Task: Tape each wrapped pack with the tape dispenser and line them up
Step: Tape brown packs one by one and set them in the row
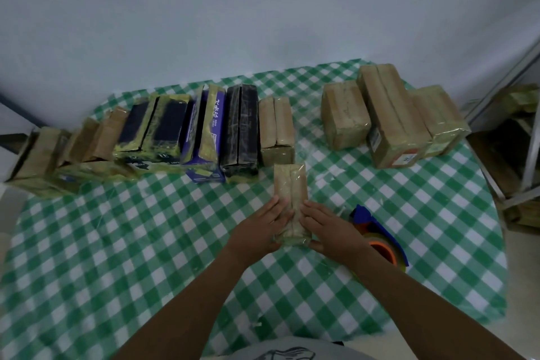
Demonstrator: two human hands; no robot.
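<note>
Straight fingers (pixel 279 209) of left hand (pixel 260 228) and right hand (pixel 330 231) press one wrapped pack (pixel 290 184).

Left hand (pixel 260 228), right hand (pixel 330 231), fingers flat

Grey shirt (pixel 327 352) — dark printed graphic (pixel 287 355)
</note>
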